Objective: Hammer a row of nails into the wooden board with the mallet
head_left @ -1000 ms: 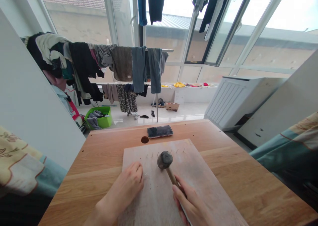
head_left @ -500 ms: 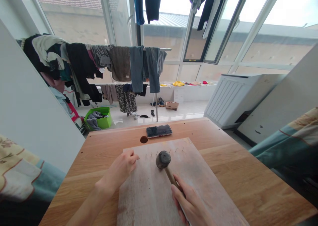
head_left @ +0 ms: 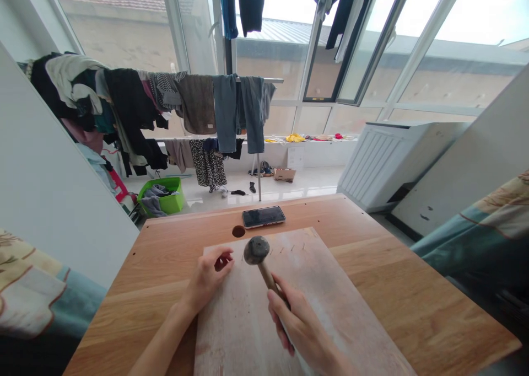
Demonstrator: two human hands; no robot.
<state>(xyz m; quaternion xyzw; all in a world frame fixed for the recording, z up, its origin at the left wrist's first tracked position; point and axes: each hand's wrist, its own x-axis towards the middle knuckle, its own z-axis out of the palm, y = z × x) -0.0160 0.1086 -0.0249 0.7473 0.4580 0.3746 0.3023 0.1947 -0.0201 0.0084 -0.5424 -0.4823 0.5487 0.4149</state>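
Observation:
My right hand [head_left: 295,315] is wrapped round the wooden handle of a hammer [head_left: 257,250], whose dark, rounded head is raised over the far part of a pale wooden board [head_left: 281,299]. Several thin nails [head_left: 292,248] stand in a row near the board's far edge; the hammer head hides some of them. At the left end of this row, my left hand [head_left: 212,268] rests by the board's edge with curled fingers, thumb and forefinger brought close together. Whatever is between those fingertips is too small to make out.
The board lies on a wooden table [head_left: 157,266] with a round hole [head_left: 238,231] and a phone [head_left: 263,216] beyond the board. Past the table are a green basket [head_left: 171,202] of clothes, a laundry rack [head_left: 273,80] and a white ribbed cabinet [head_left: 367,158].
The hammer and my right hand have moved left and slightly away from me, toward my left hand. My left fingers have shifted a little, with the palm side now showing more.

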